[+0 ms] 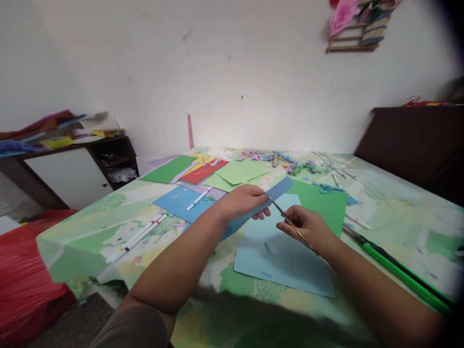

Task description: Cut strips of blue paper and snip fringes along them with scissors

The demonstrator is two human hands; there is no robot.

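Two bare hands are at work above the near part of a worktop [81, 241] covered with a green, white and yellow patterned cloth. Left hand [250, 200]: grip closed on a blue paper strip [282, 187], which is held slanted, clear of the cloth. Right hand [306, 224]: grip closed around a pair of slim scissors [277, 207], their tips at the strip beside the left fingers; whether the blades are parted cannot be told.

Below the hands, toward the near edge, lies a light blue sheet [286, 268], partly over a green sheet [322, 200]. To its right, nearer the right edge, rests a tool with a green and black handle [398, 273]. White markers [139, 237] lie toward the left edge, and a blue sheet [174, 199] lies between them and the far edge. Farther back are a red sheet [203, 172], light green sheets [237, 173] and a heap of coloured paper scraps [253, 154].

The far edge meets a white, marked wall [163, 82], with a rack hanging [353, 41] high on the right. Beyond the left edge stands a loaded cabinet [68, 176]; red plastic [29, 280] lies below it. Dark furniture [409, 137] stands beyond the far right corner.
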